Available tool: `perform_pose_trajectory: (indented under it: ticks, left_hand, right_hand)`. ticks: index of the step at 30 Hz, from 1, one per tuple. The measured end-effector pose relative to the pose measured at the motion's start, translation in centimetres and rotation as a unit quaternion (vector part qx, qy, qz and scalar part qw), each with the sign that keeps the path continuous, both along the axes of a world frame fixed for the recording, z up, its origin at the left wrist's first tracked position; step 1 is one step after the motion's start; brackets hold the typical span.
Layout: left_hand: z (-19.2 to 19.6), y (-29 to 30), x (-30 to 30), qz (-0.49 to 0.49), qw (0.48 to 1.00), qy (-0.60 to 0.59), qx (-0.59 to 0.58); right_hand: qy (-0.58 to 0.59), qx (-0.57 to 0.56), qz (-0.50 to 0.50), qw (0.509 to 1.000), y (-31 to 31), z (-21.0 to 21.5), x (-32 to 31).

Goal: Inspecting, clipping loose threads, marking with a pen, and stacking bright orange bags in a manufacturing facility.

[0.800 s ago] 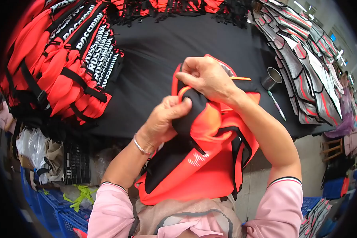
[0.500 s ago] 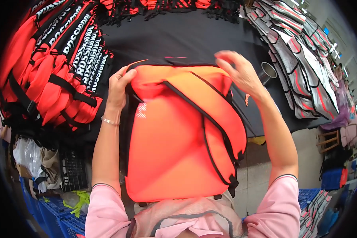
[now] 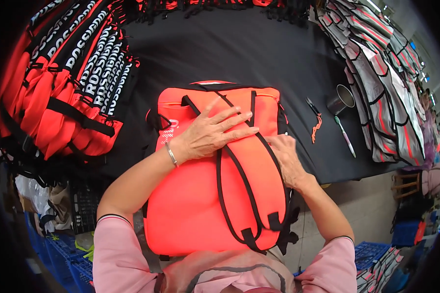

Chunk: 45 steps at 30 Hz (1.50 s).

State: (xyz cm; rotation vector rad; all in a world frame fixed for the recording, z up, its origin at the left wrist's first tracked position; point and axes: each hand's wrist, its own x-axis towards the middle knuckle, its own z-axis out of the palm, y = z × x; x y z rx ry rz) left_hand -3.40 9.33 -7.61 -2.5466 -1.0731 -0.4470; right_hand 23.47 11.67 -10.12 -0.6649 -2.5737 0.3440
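The coral-red backpack (image 3: 186,210) lies strap-side up over the near edge of the black-covered table (image 3: 205,44); the left hand (image 3: 208,134) has come off its far left corner to rest flat and spread across the shoulder straps (image 3: 264,161), so attention seems now on those. The right hand (image 3: 284,158) curls at their right, whether gripping I can't tell. Farther right stands a metal cup (image 3: 341,99), contents unclear; near right, a blue crate (image 3: 369,251) holds grey-and-red pieces (image 3: 376,273).

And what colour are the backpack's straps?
The straps are red-orange, edged in black, clearest in the head view.
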Motion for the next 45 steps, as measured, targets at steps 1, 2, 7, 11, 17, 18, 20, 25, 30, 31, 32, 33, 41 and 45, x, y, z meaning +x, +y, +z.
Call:
perform_pose_trajectory:
  ticks: [1, 2, 7, 11, 17, 18, 20, 25, 30, 31, 32, 33, 41, 45]
  left_hand:
    - [-0.2, 0.8, -0.1, 0.001, 1.0, -0.001, 0.002]
    - [-0.8, 1.8, -0.3, -0.033, 0.998, -0.059, 0.003]
    - [3.4, 10.5, 0.3, -0.003, 0.944, -0.329, -0.016]
    - [3.8, 17.9, -3.9, 0.28, 0.827, -0.464, -0.15]
    - [-5.6, 18.4, -6.6, 0.389, 0.859, -0.284, 0.171]
    - [-5.8, 17.8, -6.2, 0.36, 0.874, -0.283, 0.166]
    - [-5.9, 17.1, -5.6, 0.258, 0.925, -0.278, 0.026]
    - [-6.6, 6.4, 2.2, 0.173, 0.966, -0.102, -0.163]
    - [-6.5, 1.7, 3.6, 0.156, 0.96, -0.142, -0.186]
    - [-6.3, 1.5, 4.1, 0.138, 0.958, -0.142, -0.205]
    - [-7.0, 1.0, 4.6, 0.112, 0.973, -0.136, -0.147]
    - [-7.2, 0.7, 4.4, 0.117, 0.973, -0.133, -0.15]
    - [-6.6, -0.2, 3.9, 0.15, 0.973, -0.113, -0.136]
    - [-7.6, -2.3, 4.4, 0.11, 0.971, -0.172, -0.126]
  right_hand:
    - [0.01, -0.052, 0.016, 0.998, 0.4, 0.2, -0.4]
    - [0.035, -0.111, -0.009, 0.993, 1.1, 0.6, -0.4]
    - [0.301, -0.303, -0.096, 0.899, 5.6, 4.7, -0.5]
    - [0.155, -0.149, -0.098, 0.972, 8.8, 0.1, -1.4]
    - [-0.096, 0.013, -0.181, 0.979, 5.3, -5.0, -3.8]
    - [-0.14, 0.055, -0.188, 0.971, 5.3, -5.4, -3.7]
    - [-0.166, 0.062, -0.186, 0.966, 5.3, -5.4, -3.6]
    - [-0.187, 0.099, -0.166, 0.963, 7.2, -1.9, -3.2]
    - [0.046, 0.034, -0.232, 0.971, 11.6, -0.1, -5.6]
    - [0.047, 0.032, -0.237, 0.97, 12.3, -2.4, -6.2]
    - [0.03, 0.07, -0.259, 0.963, 13.0, -4.7, -6.8]
    - [0.016, 0.105, -0.271, 0.957, 12.7, -4.9, -7.9]
    - [-0.049, -0.15, -0.285, 0.945, 13.9, -2.7, -7.8]
    - [-0.018, -0.112, -0.262, 0.958, 11.3, -2.7, -6.1]
